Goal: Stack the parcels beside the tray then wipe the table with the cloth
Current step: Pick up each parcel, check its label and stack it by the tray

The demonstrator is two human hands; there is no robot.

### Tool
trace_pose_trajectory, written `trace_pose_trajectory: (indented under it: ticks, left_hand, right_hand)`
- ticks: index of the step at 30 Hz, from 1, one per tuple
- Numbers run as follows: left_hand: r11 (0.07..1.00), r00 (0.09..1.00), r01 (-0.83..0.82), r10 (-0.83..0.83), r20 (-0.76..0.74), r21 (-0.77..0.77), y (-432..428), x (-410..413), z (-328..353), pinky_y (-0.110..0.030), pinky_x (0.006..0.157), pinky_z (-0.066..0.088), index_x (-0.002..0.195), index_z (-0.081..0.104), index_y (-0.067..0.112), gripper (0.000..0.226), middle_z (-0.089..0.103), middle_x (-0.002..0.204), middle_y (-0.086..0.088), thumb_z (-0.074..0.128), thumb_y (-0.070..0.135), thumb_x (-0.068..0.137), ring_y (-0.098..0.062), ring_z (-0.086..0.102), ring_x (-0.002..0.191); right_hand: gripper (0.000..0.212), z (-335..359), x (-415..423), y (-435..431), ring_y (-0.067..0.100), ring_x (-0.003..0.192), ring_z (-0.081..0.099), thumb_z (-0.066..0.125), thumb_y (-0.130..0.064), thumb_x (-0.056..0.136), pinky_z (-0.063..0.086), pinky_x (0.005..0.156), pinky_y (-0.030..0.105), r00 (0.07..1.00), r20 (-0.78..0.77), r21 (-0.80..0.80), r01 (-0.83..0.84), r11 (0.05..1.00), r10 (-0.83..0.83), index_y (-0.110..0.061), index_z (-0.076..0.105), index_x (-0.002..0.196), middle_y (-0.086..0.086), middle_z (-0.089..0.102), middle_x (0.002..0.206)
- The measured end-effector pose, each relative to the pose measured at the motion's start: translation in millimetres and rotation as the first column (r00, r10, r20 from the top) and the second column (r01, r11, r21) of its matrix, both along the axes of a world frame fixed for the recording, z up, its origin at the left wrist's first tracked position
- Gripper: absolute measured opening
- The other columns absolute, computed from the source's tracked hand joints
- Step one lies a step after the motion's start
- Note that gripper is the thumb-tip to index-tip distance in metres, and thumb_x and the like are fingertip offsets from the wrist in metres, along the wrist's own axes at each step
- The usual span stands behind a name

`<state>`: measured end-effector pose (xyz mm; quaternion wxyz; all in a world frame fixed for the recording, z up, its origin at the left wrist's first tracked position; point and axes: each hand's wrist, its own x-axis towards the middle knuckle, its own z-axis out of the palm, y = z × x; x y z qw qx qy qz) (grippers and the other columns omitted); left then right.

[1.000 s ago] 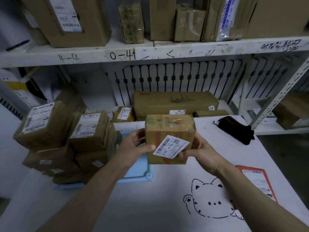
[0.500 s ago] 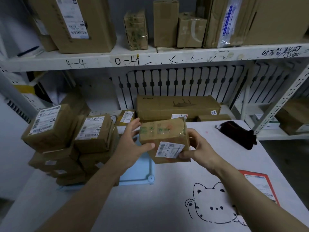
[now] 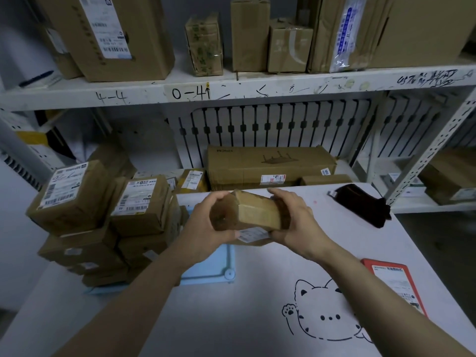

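The parcel (image 3: 253, 213), a small brown taped box, hangs in mid-air at the centre of the frame, tilted so that its labelled face points down and toward the camera. The left hand (image 3: 206, 225) is curled round its left end and the right hand (image 3: 296, 222) clasps its right end, so both are grasping it. It is above the far right corner of the pale blue tray (image 3: 213, 266), clear of the white surface (image 3: 231, 318).

At the left of the frame stands the stack of parcels (image 3: 103, 215), several boxes high and leaning a little. Whether its base sits on the tray or just beside it cannot be told.

To place this one well, I would level it first, then set it flat on a broad, stable top box, square to the edges, and let go only once it sits without rocking. A nudge could topple the leaning stack.

The dark cloth (image 3: 360, 206) lies at the upper right of the surface, untouched, and a red-edged packet (image 3: 394, 284) lies at the lower right.
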<state>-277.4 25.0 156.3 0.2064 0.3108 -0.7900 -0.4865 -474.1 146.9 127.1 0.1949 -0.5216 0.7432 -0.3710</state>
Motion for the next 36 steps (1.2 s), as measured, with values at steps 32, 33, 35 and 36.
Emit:
trace_pose_trajectory:
  ticks: [32, 33, 35, 36]
  left_hand:
    - [0.993, 0.995, 0.029, -0.018, 0.094, -0.118, -4, -14, -14, -0.036, 0.112, 0.033, 0.147, 0.030, 0.038, 0.093, 0.028, 0.145, 0.017, 0.085, 0.023, 0.073, -0.005, 0.026, 0.134]
    - [0.992, 0.994, 0.052, -0.040, 0.101, -0.116, -2, -18, -14, -0.038, 0.113, 0.035, 0.147, 0.032, 0.037, 0.092, 0.030, 0.143, 0.016, 0.085, 0.025, 0.073, -0.007, 0.028, 0.134]
    - [0.992, 0.991, 0.077, -0.066, 0.113, -0.104, 1, -24, -14, -0.041, 0.112, 0.038, 0.146, 0.033, 0.037, 0.091, 0.033, 0.139, 0.017, 0.086, 0.030, 0.072, -0.009, 0.032, 0.132]
    - [0.992, 0.991, 0.080, -0.068, 0.119, -0.100, 1, -26, -15, -0.042, 0.111, 0.039, 0.145, 0.034, 0.038, 0.090, 0.034, 0.138, 0.017, 0.086, 0.031, 0.071, -0.010, 0.033, 0.131]
  right_hand:
    - [0.071, -11, -18, 0, 0.021, 0.111, 0.053, 0.091, -0.038, 0.052, 0.052, 0.094, 0.040, 0.967, 0.228, 0.022, 0.114, 0.993, -0.116, -0.046, 0.057, 0.114, -0.009, 0.058, 0.113]
    - [0.069, -9, -16, -1, 0.019, 0.112, 0.049, 0.091, -0.037, 0.054, 0.047, 0.098, 0.038, 0.977, 0.180, 0.015, 0.110, 0.994, -0.111, -0.046, 0.055, 0.113, -0.015, 0.055, 0.111]
    - [0.069, -2, -10, -3, 0.010, 0.108, 0.041, 0.091, -0.026, 0.063, 0.033, 0.096, 0.030, 0.995, 0.061, -0.015, 0.084, 0.996, -0.083, -0.045, 0.053, 0.116, -0.028, 0.049, 0.106]
    - [0.070, 4, -6, -3, 0.006, 0.106, 0.038, 0.091, -0.024, 0.065, 0.029, 0.094, 0.029, 0.998, -0.003, -0.027, 0.069, 0.997, -0.069, -0.042, 0.053, 0.121, -0.032, 0.046, 0.105]
